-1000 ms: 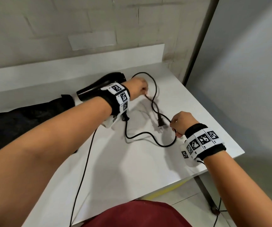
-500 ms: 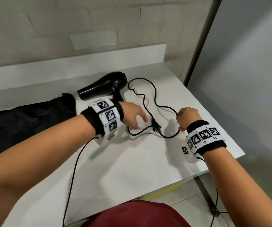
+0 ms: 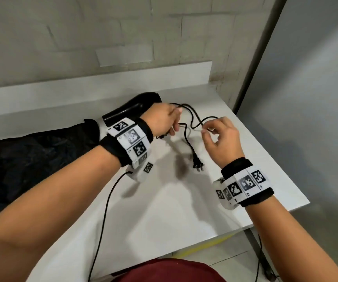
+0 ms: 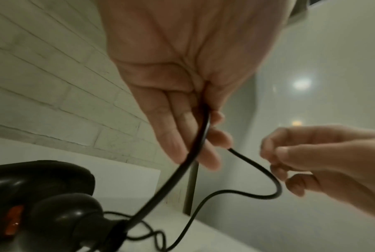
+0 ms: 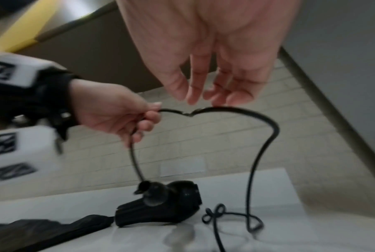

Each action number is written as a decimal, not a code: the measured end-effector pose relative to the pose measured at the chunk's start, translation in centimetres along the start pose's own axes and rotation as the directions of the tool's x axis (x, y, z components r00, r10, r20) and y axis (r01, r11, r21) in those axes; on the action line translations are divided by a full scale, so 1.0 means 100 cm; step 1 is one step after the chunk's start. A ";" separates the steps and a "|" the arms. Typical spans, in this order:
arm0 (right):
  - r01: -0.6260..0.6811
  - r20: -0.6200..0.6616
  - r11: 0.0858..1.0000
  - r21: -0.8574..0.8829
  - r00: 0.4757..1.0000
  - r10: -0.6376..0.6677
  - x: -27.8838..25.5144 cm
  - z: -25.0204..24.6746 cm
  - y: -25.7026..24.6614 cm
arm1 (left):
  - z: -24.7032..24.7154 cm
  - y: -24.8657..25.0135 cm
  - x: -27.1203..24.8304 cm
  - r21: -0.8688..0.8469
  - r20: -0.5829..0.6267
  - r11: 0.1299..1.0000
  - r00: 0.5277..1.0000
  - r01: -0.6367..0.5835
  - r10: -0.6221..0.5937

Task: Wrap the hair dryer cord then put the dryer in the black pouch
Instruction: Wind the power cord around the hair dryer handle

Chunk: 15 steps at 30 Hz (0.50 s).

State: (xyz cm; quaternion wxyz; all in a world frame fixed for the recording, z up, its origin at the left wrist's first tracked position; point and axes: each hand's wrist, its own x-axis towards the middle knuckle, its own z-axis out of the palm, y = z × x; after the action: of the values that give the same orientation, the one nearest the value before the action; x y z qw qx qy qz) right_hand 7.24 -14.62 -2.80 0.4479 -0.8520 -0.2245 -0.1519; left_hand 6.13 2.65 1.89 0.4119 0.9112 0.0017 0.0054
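Note:
A black hair dryer (image 3: 127, 110) lies at the back of the white table (image 3: 164, 216), its nozzle toward the black pouch (image 3: 32, 159) on the left. My left hand (image 3: 174, 123) hovers over the dryer's rear and grips the black cord (image 3: 188, 139) close to the handle. My right hand (image 3: 206, 131), just to the right, pinches the cord further along, so a loop is lifted between the hands. The plug (image 3: 197, 164) dangles low, near the tabletop. The right wrist view shows the dryer (image 5: 160, 202), the raised cord (image 5: 257, 162) and slack coiled on the table.
A raised white ledge (image 3: 103, 86) and a brick wall close off the back. The table ends just right of my right hand, beside a grey panel (image 3: 306, 98). A thin black cable (image 3: 107, 210) from my left wristband trails over the front edge.
My left hand left the plug area and moved back toward the dryer, taking hold of the cord there. My right hand rose and shifted left, lifting the cord off the table.

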 end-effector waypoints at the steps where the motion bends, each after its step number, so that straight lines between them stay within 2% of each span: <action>1: 0.091 0.020 0.996 -0.008 0.996 -0.091 -0.002 0.003 -0.009 | -0.005 0.005 0.003 -0.060 -0.038 0.998 0.999 0.003 -0.005; 2: 0.155 0.056 0.988 -0.010 0.986 -0.154 -0.005 0.007 -0.017 | -0.009 0.009 0.006 -0.100 -0.066 0.995 0.998 -0.005 -0.002; 4: 0.167 0.142 0.986 0.002 0.976 -0.166 -0.006 0.019 -0.026 | -0.017 0.018 0.010 -0.156 -0.103 0.987 0.995 -0.033 0.017; 6: 0.072 0.231 0.997 -0.027 0.971 -0.064 0.000 0.034 -0.029 | -0.025 0.026 0.010 -0.203 -0.111 0.978 0.993 -0.048 0.025; 9: -0.071 0.361 0.995 -0.065 0.928 0.090 0.017 0.051 -0.026 | -0.035 0.038 0.006 -0.257 -0.087 0.966 0.996 -0.042 0.020; 12: -0.052 0.380 0.998 0.017 0.924 0.042 0.028 0.062 -0.032 | -0.045 0.051 0.000 -0.320 -0.061 0.946 0.998 -0.045 0.027; 15: -0.015 0.328 0.985 0.169 0.944 -0.042 0.031 0.068 -0.042 | -0.058 0.059 -0.005 -0.341 -0.068 0.938 0.997 -0.064 0.043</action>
State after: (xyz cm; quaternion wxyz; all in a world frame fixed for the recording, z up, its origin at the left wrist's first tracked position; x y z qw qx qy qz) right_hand 8.10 -6.15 -2.22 0.4736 -0.8227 -0.3142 0.0097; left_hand 5.54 3.09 10.09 0.5638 0.8246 -0.0115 0.0439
